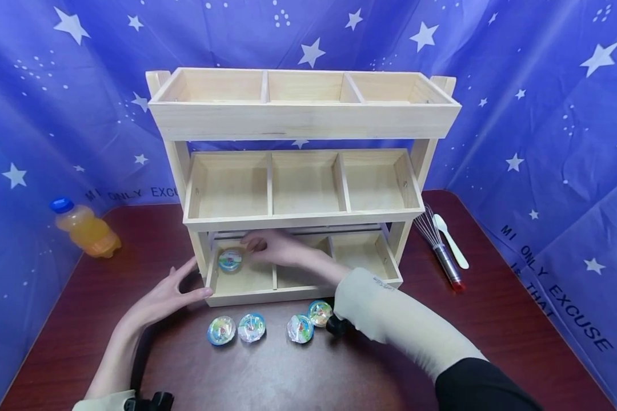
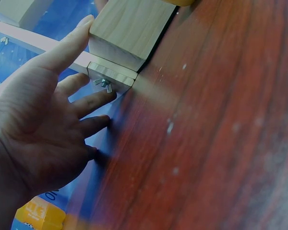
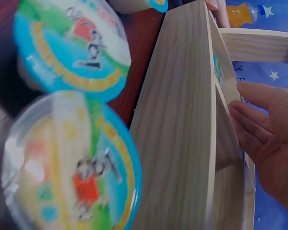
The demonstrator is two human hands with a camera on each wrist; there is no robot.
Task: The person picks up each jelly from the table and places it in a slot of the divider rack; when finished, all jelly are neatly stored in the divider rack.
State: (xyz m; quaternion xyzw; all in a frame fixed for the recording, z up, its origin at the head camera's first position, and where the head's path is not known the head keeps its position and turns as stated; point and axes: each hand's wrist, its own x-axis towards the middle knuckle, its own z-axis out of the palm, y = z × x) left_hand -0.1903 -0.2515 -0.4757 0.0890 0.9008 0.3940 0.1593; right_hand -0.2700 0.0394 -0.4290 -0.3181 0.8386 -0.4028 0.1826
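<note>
A wooden three-tier shelf (image 1: 304,123) stands on the table. In its bottom left compartment lies a jelly cup (image 1: 229,260) with a printed lid. My right hand (image 1: 275,247) reaches into that bottom tier, just right of the cup, its fingers loosely bent with nothing seen between them. My left hand (image 1: 172,294) is at the shelf's lower left corner. In the left wrist view its fingers (image 2: 93,103) spread beside the side post and its thumb touches the tray's corner. In front of the shelf lie more jelly cups (image 1: 221,330), (image 1: 251,327), (image 1: 300,329), and another jelly cup (image 1: 320,313) touching its neighbour.
At the left edge of the table is a bottle of orange drink (image 1: 88,229) with a blue cap. To the right of the shelf lie a whisk (image 1: 442,254) and a white spoon (image 1: 451,241). A blue star-patterned cloth (image 1: 535,85) hangs behind and at both sides.
</note>
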